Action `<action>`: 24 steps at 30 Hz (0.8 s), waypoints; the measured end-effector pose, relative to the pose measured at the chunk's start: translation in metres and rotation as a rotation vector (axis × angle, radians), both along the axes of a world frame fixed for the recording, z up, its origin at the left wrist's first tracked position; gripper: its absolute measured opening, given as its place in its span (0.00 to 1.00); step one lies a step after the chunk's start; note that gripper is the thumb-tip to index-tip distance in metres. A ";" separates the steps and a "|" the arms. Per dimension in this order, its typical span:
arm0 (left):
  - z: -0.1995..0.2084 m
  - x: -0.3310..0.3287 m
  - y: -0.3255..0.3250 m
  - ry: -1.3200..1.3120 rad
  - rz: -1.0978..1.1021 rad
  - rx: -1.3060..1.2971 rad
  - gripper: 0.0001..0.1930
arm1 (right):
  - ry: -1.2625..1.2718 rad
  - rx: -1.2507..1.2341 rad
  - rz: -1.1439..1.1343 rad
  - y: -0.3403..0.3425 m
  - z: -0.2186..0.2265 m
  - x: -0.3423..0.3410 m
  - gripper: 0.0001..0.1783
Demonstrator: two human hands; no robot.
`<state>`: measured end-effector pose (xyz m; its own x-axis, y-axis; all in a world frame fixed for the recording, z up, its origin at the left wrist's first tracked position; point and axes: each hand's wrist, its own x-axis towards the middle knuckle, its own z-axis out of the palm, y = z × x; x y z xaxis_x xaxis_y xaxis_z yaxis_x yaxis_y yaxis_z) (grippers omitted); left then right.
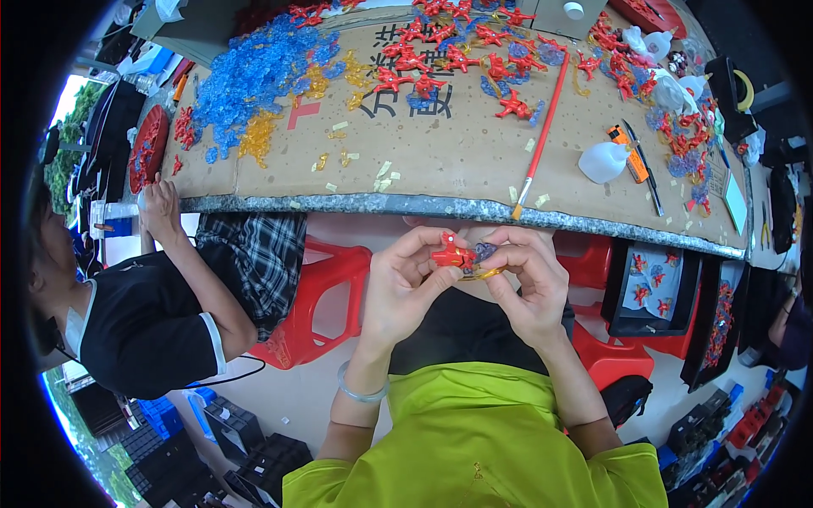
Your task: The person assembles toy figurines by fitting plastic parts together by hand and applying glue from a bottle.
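In front of my lap, just off the table's near edge, both hands meet on one small toy. My left hand point(402, 282) pinches a red toy figure point(452, 255) between thumb and fingers. My right hand point(527, 281) has its fingers closed on a translucent purple-blue piece point(484, 251) at the figure's right side. A clear yellow piece point(489, 273) shows beneath it, by the right fingertips. How the parts join is partly covered by my fingers.
The cardboard-covered table point(313, 178) carries a heap of clear blue parts point(246, 76), yellow parts point(257, 138) and red figures point(512, 105). A red-handled brush point(546, 127) and white squeeze bottle point(603, 162) lie ahead. A co-worker point(144, 313) sits at left. Red stools point(318, 296) stand below.
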<state>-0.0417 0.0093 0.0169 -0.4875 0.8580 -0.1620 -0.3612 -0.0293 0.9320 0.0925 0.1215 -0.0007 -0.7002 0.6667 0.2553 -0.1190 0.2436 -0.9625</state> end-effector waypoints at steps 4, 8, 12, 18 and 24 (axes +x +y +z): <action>-0.005 0.001 0.002 0.063 0.010 0.044 0.13 | 0.044 0.006 0.011 0.000 0.001 -0.001 0.12; -0.015 0.003 0.003 -0.018 0.048 0.083 0.12 | 0.129 -0.100 0.024 0.000 0.007 -0.006 0.17; -0.018 0.005 0.005 -0.098 0.072 0.094 0.11 | 0.115 -0.054 0.045 0.001 0.009 -0.007 0.19; -0.017 0.009 0.009 -0.165 0.073 0.148 0.11 | 0.078 -0.041 0.027 0.001 0.009 -0.008 0.20; -0.015 0.010 0.011 -0.329 0.085 0.205 0.12 | 0.061 -0.035 0.075 0.002 0.010 -0.009 0.19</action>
<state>-0.0322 0.0202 0.0015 -0.5090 0.8475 -0.1505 -0.6277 -0.2458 0.7386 0.0837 0.1239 0.0090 -0.7321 0.6225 0.2765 -0.1942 0.1983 -0.9607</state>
